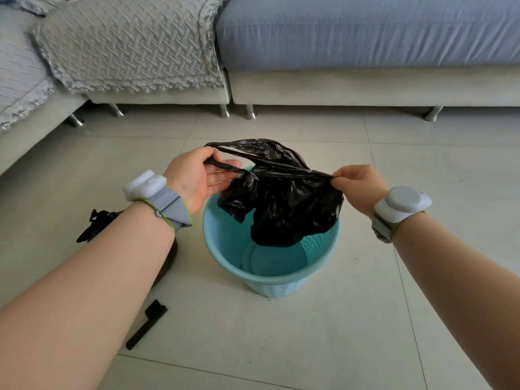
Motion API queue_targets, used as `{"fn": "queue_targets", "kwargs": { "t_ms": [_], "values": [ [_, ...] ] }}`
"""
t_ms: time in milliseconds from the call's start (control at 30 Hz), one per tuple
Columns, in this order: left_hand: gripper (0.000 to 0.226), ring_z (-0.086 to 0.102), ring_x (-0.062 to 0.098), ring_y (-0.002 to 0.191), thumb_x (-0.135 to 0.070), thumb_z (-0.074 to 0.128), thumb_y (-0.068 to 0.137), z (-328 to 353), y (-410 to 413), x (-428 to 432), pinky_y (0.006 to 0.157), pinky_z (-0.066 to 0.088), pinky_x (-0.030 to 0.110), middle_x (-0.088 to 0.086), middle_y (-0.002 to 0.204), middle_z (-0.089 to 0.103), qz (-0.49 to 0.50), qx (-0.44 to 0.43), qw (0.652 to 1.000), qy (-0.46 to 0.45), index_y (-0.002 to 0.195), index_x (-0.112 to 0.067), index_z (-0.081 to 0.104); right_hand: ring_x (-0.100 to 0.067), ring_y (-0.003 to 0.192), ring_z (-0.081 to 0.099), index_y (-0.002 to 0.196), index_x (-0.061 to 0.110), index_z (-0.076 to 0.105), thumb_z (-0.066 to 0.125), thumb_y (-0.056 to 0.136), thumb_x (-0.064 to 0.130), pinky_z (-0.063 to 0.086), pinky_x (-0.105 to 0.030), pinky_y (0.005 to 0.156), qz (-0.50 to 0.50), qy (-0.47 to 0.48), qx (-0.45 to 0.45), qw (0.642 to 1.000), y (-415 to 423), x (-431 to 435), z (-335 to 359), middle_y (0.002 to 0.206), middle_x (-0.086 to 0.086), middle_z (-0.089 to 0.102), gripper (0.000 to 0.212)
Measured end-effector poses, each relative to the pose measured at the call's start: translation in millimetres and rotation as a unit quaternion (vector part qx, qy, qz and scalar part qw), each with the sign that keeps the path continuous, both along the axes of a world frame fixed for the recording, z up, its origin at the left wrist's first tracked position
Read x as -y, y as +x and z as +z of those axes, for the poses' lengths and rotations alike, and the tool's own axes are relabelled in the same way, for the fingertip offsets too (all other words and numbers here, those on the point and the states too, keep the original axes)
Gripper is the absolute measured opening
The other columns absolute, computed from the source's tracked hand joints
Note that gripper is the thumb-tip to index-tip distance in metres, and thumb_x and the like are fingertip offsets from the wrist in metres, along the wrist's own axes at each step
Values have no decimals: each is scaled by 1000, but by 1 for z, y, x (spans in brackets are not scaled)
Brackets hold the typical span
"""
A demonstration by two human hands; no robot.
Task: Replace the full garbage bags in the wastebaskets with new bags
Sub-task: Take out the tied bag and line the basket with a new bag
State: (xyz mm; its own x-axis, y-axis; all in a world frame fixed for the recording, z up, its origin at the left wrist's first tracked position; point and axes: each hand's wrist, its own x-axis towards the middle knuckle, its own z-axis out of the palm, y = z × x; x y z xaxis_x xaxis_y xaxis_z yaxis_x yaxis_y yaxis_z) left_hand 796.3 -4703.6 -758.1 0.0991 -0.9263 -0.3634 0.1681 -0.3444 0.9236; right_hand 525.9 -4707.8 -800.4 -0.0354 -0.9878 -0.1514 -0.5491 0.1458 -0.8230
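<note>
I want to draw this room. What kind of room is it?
Probably a living room in a home. A long sofa with a quilted cover stands on a tiled floor, and a small blue bin sits in front of it.

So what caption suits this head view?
Both hands spread a black bag over an empty blue wastebasket.
</note>
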Motion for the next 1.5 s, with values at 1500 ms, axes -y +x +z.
{"fn": "queue_targets", "kwargs": {
  "t_ms": [1500],
  "values": [
    [16,59,18,79,-28,56,91,-9,15,-1,68,39,27,-5,81,62,-203,605,759,-132,93,-16,67,-6,61,55,86,20,63,52,88,10,42,-24,60,90,-151,-42,984,45,5,20,65,9,59,15]
  ]
}}
